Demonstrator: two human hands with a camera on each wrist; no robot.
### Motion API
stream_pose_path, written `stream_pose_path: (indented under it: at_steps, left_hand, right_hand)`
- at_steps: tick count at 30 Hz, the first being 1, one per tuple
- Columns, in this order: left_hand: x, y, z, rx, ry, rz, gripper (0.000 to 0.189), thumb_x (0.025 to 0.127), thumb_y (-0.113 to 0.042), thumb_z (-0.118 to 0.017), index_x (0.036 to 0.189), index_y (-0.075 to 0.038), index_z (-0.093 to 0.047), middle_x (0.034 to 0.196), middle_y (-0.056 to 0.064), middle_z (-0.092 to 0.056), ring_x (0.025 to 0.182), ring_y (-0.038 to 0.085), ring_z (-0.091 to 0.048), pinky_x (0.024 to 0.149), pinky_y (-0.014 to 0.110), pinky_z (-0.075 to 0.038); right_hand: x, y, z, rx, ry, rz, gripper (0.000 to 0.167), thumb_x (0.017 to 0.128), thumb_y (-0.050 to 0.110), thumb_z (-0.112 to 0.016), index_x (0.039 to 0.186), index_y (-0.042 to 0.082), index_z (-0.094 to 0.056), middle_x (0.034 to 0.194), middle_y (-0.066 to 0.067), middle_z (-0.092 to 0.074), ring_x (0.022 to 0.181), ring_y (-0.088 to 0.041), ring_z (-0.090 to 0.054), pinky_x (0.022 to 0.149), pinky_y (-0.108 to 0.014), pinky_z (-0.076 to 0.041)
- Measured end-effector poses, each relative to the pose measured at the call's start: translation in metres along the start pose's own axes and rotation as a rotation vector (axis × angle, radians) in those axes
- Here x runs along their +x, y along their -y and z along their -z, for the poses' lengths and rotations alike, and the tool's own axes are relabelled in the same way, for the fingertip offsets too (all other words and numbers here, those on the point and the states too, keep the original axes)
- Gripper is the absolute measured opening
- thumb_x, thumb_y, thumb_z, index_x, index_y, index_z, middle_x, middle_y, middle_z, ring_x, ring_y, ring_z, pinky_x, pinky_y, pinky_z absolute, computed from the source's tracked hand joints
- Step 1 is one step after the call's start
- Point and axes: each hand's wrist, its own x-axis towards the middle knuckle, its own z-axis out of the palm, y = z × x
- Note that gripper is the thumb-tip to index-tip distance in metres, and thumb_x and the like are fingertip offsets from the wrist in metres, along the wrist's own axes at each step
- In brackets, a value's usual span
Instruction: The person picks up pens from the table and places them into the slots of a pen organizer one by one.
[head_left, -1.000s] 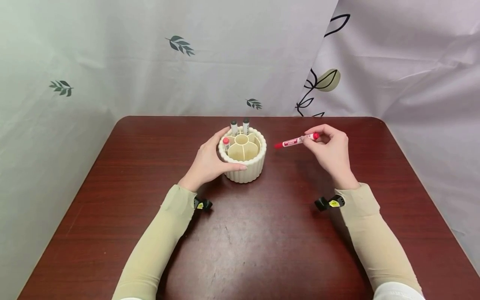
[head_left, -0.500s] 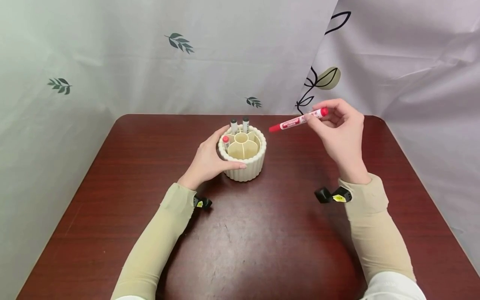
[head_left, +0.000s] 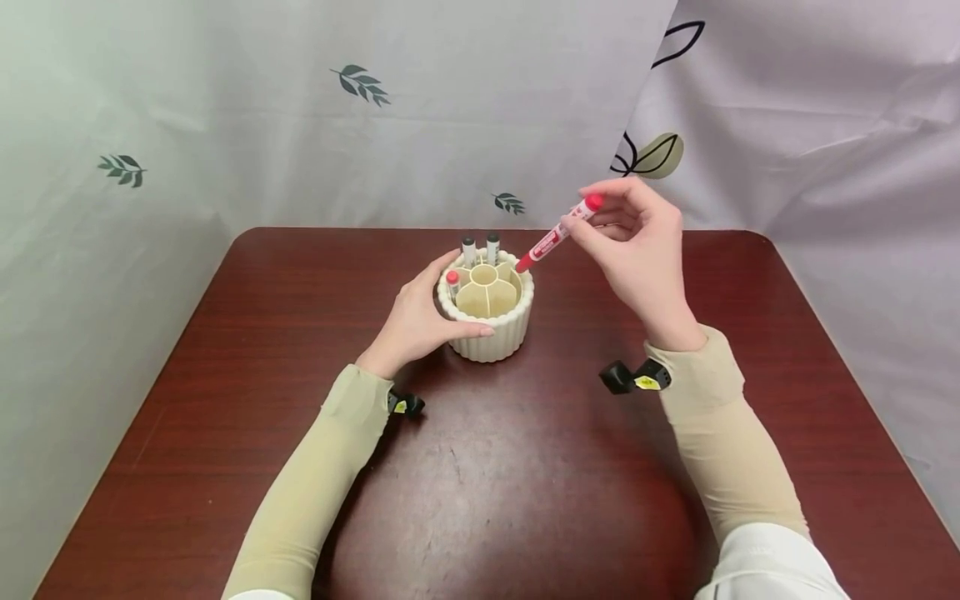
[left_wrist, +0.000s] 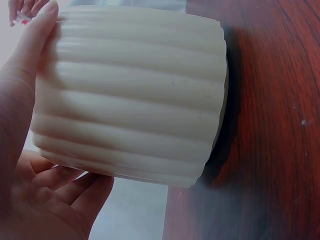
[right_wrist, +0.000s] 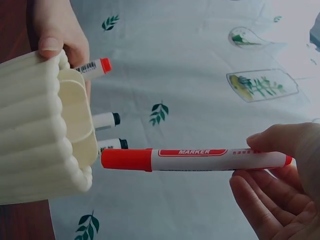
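A cream fluted pen holder [head_left: 491,337], divided into compartments, stands upright on the table. My left hand [head_left: 416,321] grips it from the left, thumb across the front and fingers round the far side; the left wrist view shows the fluted wall [left_wrist: 135,95] between thumb and fingers. Pinched near its end in my right hand [head_left: 637,250] is a red-capped marker [head_left: 551,240], tilted with the cap down at the holder's right rim. In the right wrist view the marker's red cap [right_wrist: 126,160] points at the holder's opening; whether it touches the rim I cannot tell.
Two dark-capped markers [head_left: 492,250] stand in the holder's back compartments, and another red-capped marker [head_left: 453,285] in the left one. The dark red wooden table [head_left: 480,500] runs back to a pale leaf-printed curtain [head_left: 450,100].
My right hand has lifted the red marker from low beside the holder, then carried it left to the rim, tilting it more steeply. The left hand and holder have stayed put.
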Motion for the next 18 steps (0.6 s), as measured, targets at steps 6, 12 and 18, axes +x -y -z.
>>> stream_pose_path:
  at_steps: [6, 12, 18]
  left_hand:
    - [0.0, -0.002, 0.001, 0.008, 0.006, 0.007, 0.118, 0.06, -0.061, -0.094, 0.157, -0.024, -0.039, 0.145, -0.006, -0.053, 0.127, 0.012, -0.05, 0.104, 0.043, -0.043]
    - [-0.001, -0.003, 0.001, 0.001, 0.006, 0.009, 0.117, 0.06, -0.062, -0.093, 0.157, -0.027, -0.038, 0.145, -0.006, -0.053, 0.125, 0.011, -0.051, 0.103, 0.041, -0.044]
    - [0.0, -0.002, 0.001, 0.016, 0.004, 0.009, 0.118, 0.06, -0.062, -0.093, 0.158, -0.023, -0.038, 0.146, -0.005, -0.052, 0.126, 0.01, -0.051, 0.104, 0.041, -0.043]
  right_hand:
    - [0.003, -0.01, -0.009, -0.041, 0.064, 0.007, 0.029, 0.082, 0.004, -0.085, 0.109, 0.005, -0.073, 0.092, -0.009, -0.071, 0.082, -0.022, -0.068, 0.076, -0.027, -0.058]
    - [0.005, -0.021, -0.018, -0.114, 0.15, -0.016, 0.029, 0.083, 0.012, -0.087, 0.108, 0.006, -0.073, 0.091, -0.005, -0.072, 0.081, -0.019, -0.068, 0.075, -0.028, -0.057]
    - [0.004, -0.036, -0.026, -0.188, 0.23, -0.047, 0.022, 0.087, 0.016, -0.083, 0.106, 0.007, -0.075, 0.091, -0.004, -0.073, 0.078, -0.016, -0.069, 0.074, -0.027, -0.057]
